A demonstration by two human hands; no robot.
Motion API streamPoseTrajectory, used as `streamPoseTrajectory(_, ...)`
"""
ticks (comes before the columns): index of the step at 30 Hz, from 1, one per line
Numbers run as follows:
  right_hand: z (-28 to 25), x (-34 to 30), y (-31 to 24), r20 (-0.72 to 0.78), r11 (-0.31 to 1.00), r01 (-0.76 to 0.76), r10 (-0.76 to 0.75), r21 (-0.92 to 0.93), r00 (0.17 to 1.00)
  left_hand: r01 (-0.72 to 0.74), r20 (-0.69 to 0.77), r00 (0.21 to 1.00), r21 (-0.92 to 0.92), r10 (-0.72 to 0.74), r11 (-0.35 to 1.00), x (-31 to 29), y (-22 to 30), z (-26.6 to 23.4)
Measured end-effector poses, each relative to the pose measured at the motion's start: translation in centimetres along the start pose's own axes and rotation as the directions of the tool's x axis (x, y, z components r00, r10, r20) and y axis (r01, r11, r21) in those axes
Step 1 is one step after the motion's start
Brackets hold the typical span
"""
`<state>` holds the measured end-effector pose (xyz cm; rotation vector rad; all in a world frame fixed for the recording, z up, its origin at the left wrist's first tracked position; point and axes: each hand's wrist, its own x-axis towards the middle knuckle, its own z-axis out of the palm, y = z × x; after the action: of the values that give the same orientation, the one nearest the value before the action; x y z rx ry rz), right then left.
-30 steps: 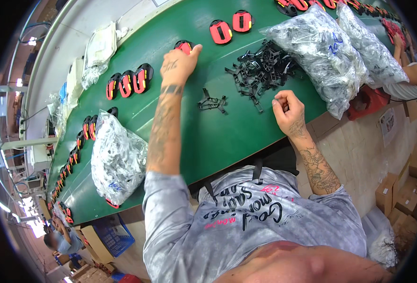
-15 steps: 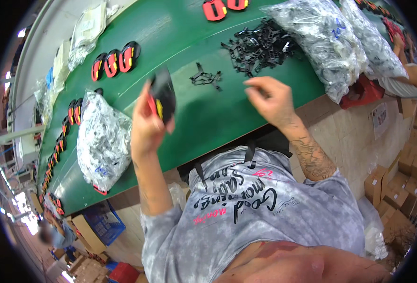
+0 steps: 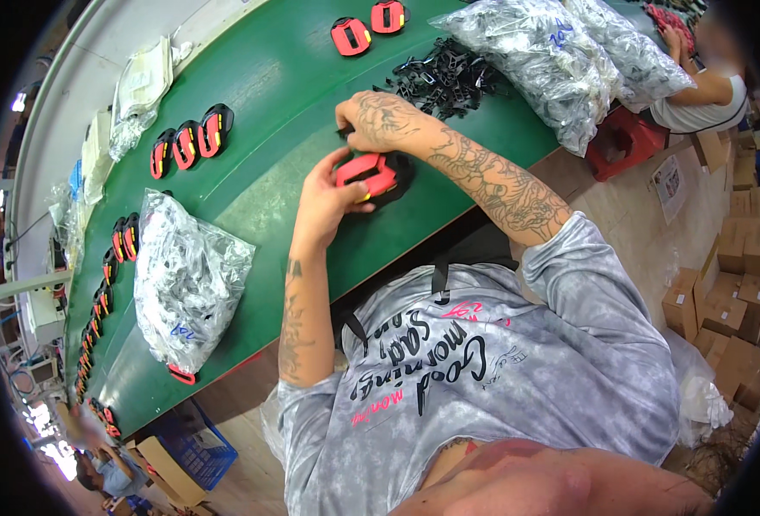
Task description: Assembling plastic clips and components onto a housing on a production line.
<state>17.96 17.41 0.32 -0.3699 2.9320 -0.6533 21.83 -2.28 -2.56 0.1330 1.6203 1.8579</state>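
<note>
My left hand point(image 3: 321, 199) is closed round a red and black moulded plastic housing point(image 3: 378, 179) with yellow accents. Its red face, with a dark slot in the middle, is turned up, and my thumb lies on its near edge. Just beyond it, my right hand point(image 3: 378, 120) reaches across with bent fingers pinched on a small black plastic bracket point(image 3: 344, 132). Most of that bracket is hidden by the hand. A heap of similar black plastic brackets point(image 3: 444, 79) lies on the green table point(image 3: 264, 185), beyond and to the right of my right hand.
Several more housings point(image 3: 185, 144) stand in rows at the left and far side. A clear bag of parts point(image 3: 189, 279) sits at the left, larger bags point(image 3: 539, 64) at the right. A co-worker point(image 3: 707, 95) works at far right. Cardboard boxes point(image 3: 724, 301) stand on the floor.
My left hand has turned the housing red side up and moved it to the right. My right hand has moved left onto the loose black bracket. The view has shifted slightly.
</note>
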Motion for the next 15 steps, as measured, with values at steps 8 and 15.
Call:
streamPoseTrajectory(8, -3.2, -3.6, 3.3, -0.443, 0.891, -0.005, 0.230, 0.454, 0.866, -0.111, 0.027, 0.993, -0.210, 0.119, 0.971, 3.1, -1.5, 1.5)
streamPoseTrajectory(15, -1.3, -9.8, -0.7, -0.285, 0.213, 0.220, 0.353, 0.952, 0.891, -0.164, 0.083, 0.968, -0.501, 0.236, 0.850, 1.9, -0.7, 2.3)
